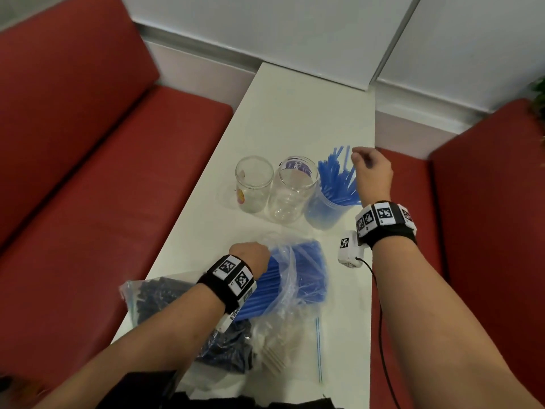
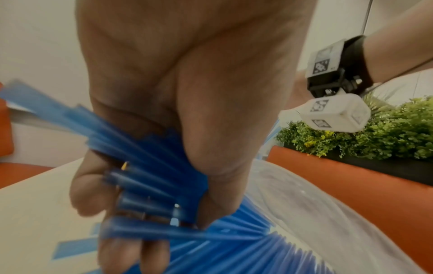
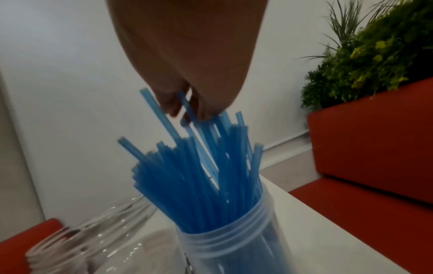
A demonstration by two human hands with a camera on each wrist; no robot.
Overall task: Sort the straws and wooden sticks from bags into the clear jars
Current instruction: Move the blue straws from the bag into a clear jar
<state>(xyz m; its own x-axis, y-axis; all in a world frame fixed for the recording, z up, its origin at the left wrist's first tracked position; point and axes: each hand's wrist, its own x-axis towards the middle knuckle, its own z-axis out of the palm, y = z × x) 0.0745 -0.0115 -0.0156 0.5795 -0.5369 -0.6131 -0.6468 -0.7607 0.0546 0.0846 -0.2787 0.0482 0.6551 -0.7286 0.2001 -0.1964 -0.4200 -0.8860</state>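
Note:
My left hand (image 1: 249, 252) reaches into the open clear bag (image 1: 303, 278) of blue straws near the table's front; in the left wrist view my left hand (image 2: 150, 213) grips a fanned bunch of blue straws (image 2: 159, 178). My right hand (image 1: 364, 162) hovers over the right-hand clear jar (image 1: 323, 215), which is packed with upright blue straws (image 1: 339, 178). Seen from the right wrist, my right hand (image 3: 185, 109) pinches the top of a few blue straws (image 3: 199, 166) that stand in that jar (image 3: 225, 246). Two empty clear jars (image 1: 254, 184) (image 1: 292, 193) stand to its left.
A bag of dark straws (image 1: 165, 299) and a bag of wooden sticks (image 1: 283, 346) lie at the near edge of the narrow white table (image 1: 295, 113). Red benches (image 1: 103, 187) flank it. A green plant (image 3: 365, 55) tops the right bench's back.

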